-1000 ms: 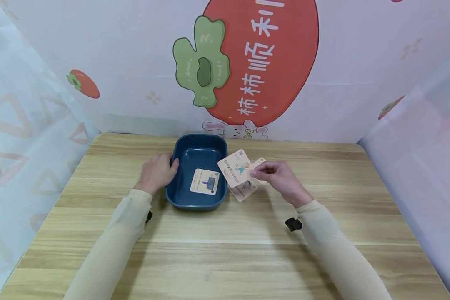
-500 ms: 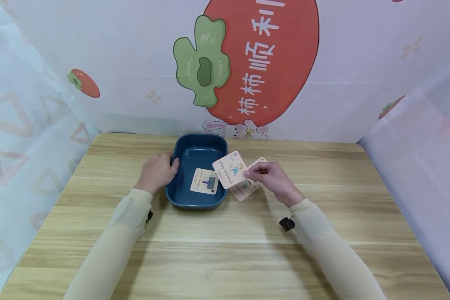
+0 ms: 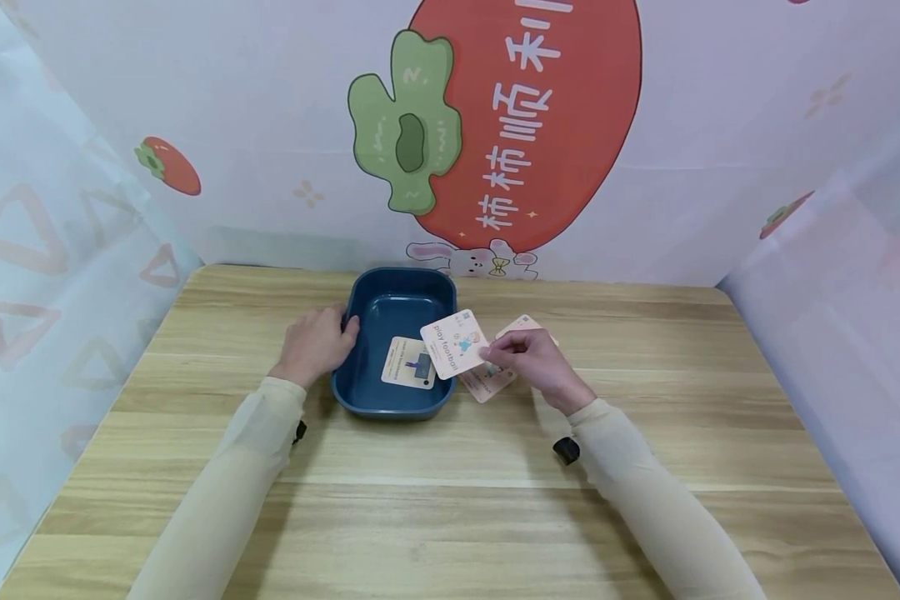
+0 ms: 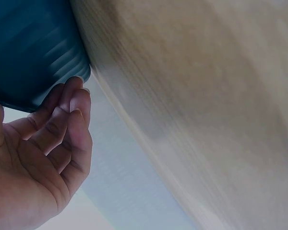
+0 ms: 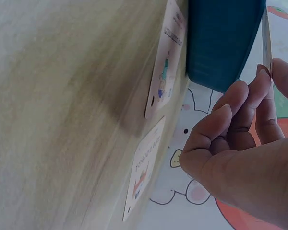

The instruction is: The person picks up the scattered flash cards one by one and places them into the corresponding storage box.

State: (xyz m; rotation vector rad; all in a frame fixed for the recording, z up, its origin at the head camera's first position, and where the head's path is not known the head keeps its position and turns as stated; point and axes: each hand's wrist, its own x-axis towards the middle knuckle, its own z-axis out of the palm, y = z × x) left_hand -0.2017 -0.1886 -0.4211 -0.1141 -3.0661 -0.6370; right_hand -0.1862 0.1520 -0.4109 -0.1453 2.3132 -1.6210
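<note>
Head view: the right hand (image 3: 534, 367) pinches a "play football" card (image 3: 453, 342) over the right rim of the blue tray (image 3: 360, 392), mid-frame. Left hand (image 3: 311, 343) rests with relaxed fingers against the tray's left wall. Another card (image 3: 408, 362) lies inside; apparently two more cards (image 5: 165, 62) sit on the tabletop (image 3: 450, 500).

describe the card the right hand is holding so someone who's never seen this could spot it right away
On the wooden table, find the dark blue tray near the back. At its right rim the right hand pinches a pale card above the table. Unlike the card in the tray and the cards on the table, it is lifted and reads "play football".
</note>
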